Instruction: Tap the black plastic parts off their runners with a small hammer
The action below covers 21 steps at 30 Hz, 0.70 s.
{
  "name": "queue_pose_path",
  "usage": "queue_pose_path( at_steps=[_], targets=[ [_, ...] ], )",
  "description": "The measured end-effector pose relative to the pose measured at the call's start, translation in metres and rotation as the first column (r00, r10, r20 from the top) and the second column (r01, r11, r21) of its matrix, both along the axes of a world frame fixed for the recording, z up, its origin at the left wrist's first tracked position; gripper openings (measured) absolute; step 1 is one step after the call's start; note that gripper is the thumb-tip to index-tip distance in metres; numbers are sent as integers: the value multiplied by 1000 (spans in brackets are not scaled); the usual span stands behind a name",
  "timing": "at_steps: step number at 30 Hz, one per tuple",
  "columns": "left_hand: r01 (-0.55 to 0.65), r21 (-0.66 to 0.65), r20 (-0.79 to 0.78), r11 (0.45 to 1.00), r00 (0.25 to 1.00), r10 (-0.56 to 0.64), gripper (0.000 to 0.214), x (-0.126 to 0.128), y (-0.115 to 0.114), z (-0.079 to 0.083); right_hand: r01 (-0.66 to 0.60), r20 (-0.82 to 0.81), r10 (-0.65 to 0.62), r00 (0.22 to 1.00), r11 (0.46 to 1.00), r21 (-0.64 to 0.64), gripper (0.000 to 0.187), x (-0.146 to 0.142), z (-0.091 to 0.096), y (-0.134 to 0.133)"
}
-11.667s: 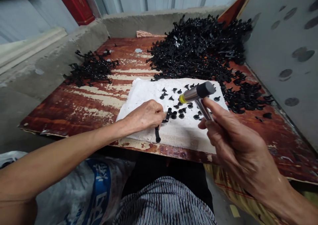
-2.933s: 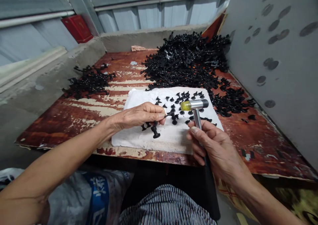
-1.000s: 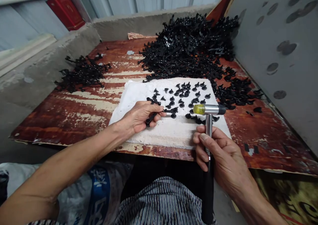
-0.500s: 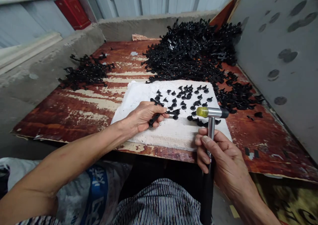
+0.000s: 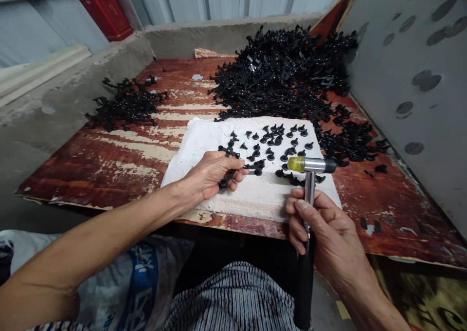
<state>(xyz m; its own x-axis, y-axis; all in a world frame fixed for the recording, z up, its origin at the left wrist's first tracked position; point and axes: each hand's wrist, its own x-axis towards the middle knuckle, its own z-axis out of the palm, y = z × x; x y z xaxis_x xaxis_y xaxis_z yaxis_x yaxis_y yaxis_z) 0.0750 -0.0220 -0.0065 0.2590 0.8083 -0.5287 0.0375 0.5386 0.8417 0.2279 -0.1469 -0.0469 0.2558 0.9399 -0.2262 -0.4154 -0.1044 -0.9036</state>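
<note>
Centrally, white pad (image 5: 251, 199): left hand (image 5: 209, 175) pinching black part (image 5: 226, 177) near front edge; right hand (image 5: 323, 229) gripping hammer (image 5: 310, 168) over right edge; bare strip between.

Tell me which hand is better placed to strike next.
Probably the right hand: it grips the hammer with its head over the white pad, while the left hand holds a black plastic piece.

Black plastic parts (image 5: 280, 78) lie on a white cloth (image 5: 204, 141) and worn red-brown board (image 5: 120, 156); the hammer (image 5: 310, 165) is yellow-tipped.
</note>
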Motion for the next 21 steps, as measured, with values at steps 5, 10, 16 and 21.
queue_pose_path(
  at_steps=[5, 10, 16, 21],
  targets=[
    [-35, 13, 4, 999, 999, 35, 23, 1, -7, 2, -26, 30, 26, 999, 1000, -6, 26, 0, 0, -2],
    [-67, 15, 28, 998, 997, 66, 27, 3, -10, 2, -41, 53, 42, 998, 999, -9, 27, -1, 0, -3],
    [-43, 8, 57, 999, 997, 43, 25, 1, -8, 5, -40, 69, 40, 997, 999, 0, 25, -1, -1, -3],
    [-45, 41, 68, 998, 997, 42, 25, 0, -1, 11, -39, 61, 39, 997, 999, 7, 28, -2, -1, -2]
  ],
)
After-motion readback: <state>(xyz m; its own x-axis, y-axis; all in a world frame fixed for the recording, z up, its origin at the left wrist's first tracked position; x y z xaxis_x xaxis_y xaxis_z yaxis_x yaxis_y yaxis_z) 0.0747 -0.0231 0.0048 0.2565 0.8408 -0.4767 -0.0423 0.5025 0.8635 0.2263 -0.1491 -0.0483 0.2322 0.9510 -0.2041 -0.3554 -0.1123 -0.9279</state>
